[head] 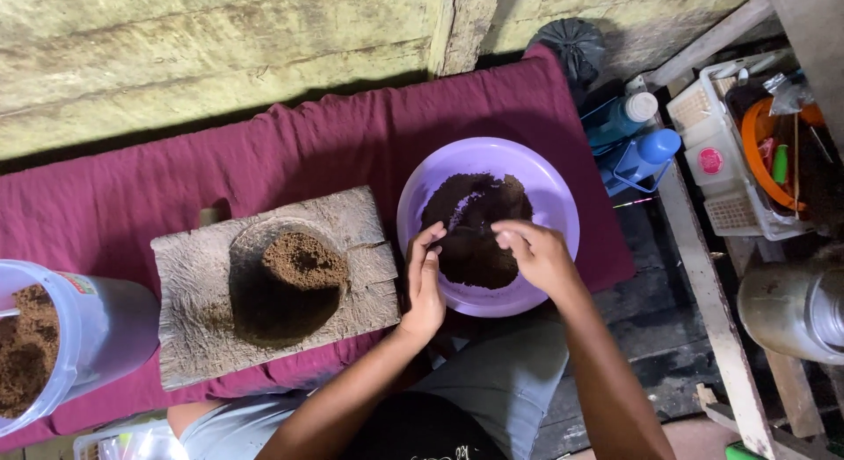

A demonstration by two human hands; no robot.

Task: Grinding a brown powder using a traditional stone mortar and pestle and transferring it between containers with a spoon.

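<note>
One purple bowl (pixel 489 165), one wooden mortar block (pixel 272 284), one clear tub (pixel 70 337), two blue bottles (pixel 646 152), one white basket (pixel 725 161), two hands (pixel 424 284)
</note>
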